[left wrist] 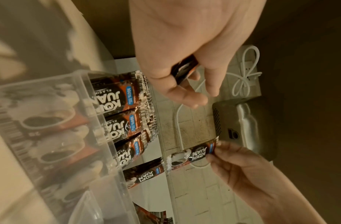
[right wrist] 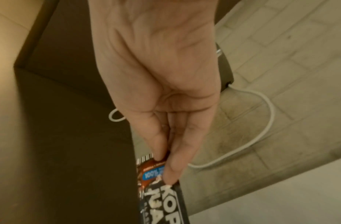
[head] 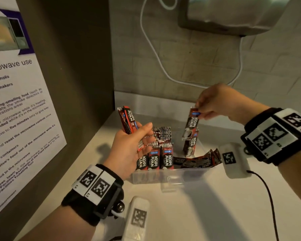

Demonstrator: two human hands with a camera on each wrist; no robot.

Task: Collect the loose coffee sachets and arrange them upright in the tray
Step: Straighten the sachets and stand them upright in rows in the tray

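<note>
A clear plastic tray sits on the white counter with several red and black Kopi Juan sachets standing upright in its left part. One more sachet stands at the tray's right and a few lie flat beside it. My left hand holds a small bunch of sachets above the tray's left end; the bunch shows between thumb and fingers in the left wrist view. My right hand pinches the top of a single sachet, which hangs upright over the tray's right side.
A dark cabinet side with a microwave notice closes the left. The tiled wall behind carries a white cable and a grey hand dryer. A thin black wire runs from my right wrist over the counter.
</note>
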